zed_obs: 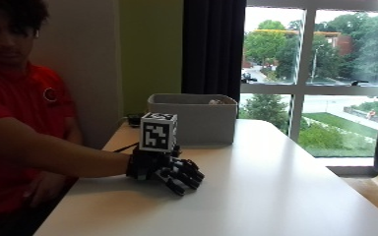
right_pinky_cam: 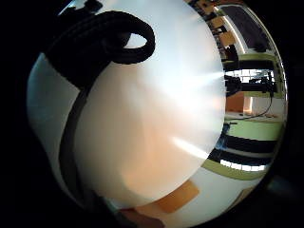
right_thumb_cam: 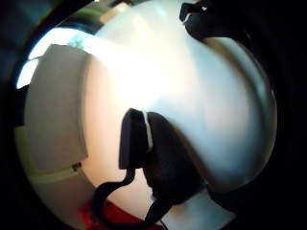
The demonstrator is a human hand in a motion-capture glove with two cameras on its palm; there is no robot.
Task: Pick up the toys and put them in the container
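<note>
Black-gloved right hand (zed_obs: 169,169) rests palm-down on the smooth white table (zed_obs: 267,191), fingers curled under toward the tabletop; cannot tell from outside whether anything sits beneath them. Both palm views are filled by a smooth, rounded white surface (right_pinky_cam: 147,109) close against the palm, its identity unclear. Grey rectangular fabric-looking container (zed_obs: 192,119) stands just behind the hand, near the wall, a small pale item (zed_obs: 215,102) peeking above its rim.
</note>
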